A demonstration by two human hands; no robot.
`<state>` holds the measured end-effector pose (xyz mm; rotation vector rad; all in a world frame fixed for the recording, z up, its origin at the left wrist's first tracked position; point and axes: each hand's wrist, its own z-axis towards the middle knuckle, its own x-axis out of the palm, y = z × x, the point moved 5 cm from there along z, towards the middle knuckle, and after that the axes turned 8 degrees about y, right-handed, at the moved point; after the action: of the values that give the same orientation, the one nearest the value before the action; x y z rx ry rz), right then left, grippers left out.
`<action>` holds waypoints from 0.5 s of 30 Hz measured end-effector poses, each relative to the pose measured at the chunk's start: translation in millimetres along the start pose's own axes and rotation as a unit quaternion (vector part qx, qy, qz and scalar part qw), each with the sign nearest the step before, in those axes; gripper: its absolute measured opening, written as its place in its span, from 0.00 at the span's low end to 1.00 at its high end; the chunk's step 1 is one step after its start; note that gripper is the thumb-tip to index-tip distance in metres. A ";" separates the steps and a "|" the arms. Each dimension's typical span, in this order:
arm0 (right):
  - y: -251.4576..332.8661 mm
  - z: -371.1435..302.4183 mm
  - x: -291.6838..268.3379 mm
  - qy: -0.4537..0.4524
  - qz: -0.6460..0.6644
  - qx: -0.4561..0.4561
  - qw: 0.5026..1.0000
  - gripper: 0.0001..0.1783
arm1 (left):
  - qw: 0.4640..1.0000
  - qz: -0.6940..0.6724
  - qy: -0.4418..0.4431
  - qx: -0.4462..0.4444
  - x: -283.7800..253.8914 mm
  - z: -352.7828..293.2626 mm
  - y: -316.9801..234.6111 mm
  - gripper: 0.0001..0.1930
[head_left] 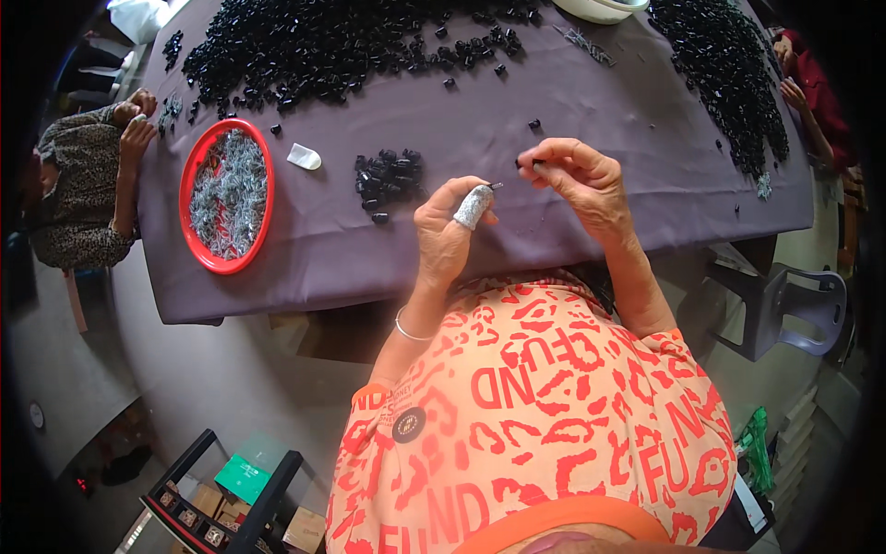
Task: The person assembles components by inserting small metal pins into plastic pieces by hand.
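Observation:
My left hand (pixel 441 242) is closed over the near part of the table, its thumb in a whitish cloth finger cover (pixel 472 209). It pinches a small metal pin (pixel 496 186) that sticks out past the fingertips. To its right, my right hand (pixel 593 187) pinches a small black plastic piece (pixel 538 163), partly hidden by the fingers. The hands are a short gap apart. Left of my left hand lies a small heap of black plastic pieces (pixel 388 175). A red oval basket (pixel 187 234) farther left holds many thin silvery metal pins (pixel 228 189).
Large heaps of black pieces (pixel 305 46) cover the far table (pixel 305 268) and its right side (pixel 729 74). A white tab-shaped thing (pixel 304 157) lies beside the basket. A pale bowl (pixel 604 9) stands at the back. Other people's hands (pixel 138 129) work at both sides. A grey chair (pixel 775 309) stands right.

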<state>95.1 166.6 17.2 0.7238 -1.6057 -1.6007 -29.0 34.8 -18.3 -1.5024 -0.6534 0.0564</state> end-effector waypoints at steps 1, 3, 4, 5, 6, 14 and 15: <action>5.1 -1.8 -0.3 -0.008 -0.105 -0.073 0.992 0.09 | 1.000 0.003 0.004 0.016 0.7 0.4 -0.6 0.07; 17.7 -4.6 4.1 -0.013 -0.222 -0.063 0.973 0.09 | 0.999 0.008 0.002 0.032 -0.4 -0.3 -0.8 0.08; 22.5 -6.1 6.4 -0.022 -0.338 -0.054 0.939 0.09 | 0.999 -0.002 0.001 0.033 -0.1 -0.6 -0.7 0.08; 20.6 -7.7 7.5 -0.021 -0.337 -0.054 0.940 0.09 | 0.999 -0.011 0.002 0.034 0.7 -0.6 -0.8 0.08; 14.7 -9.3 7.5 -0.018 -0.285 -0.033 0.958 0.09 | 0.999 -0.010 0.001 0.034 0.6 -0.6 -0.5 0.08; 0.2 -13.1 21.8 -0.017 0.011 0.040 0.999 0.08 | 0.999 0.004 -0.001 0.040 2.8 -2.0 -3.2 0.06; -0.9 -14.2 20.4 -0.025 0.015 0.037 0.999 0.08 | 0.999 0.003 -0.001 0.039 3.4 -2.6 -4.0 0.06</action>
<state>95.0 141.7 17.8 0.6990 -1.7107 -1.5557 -26.4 33.5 -13.2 -1.4287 -0.6405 0.0877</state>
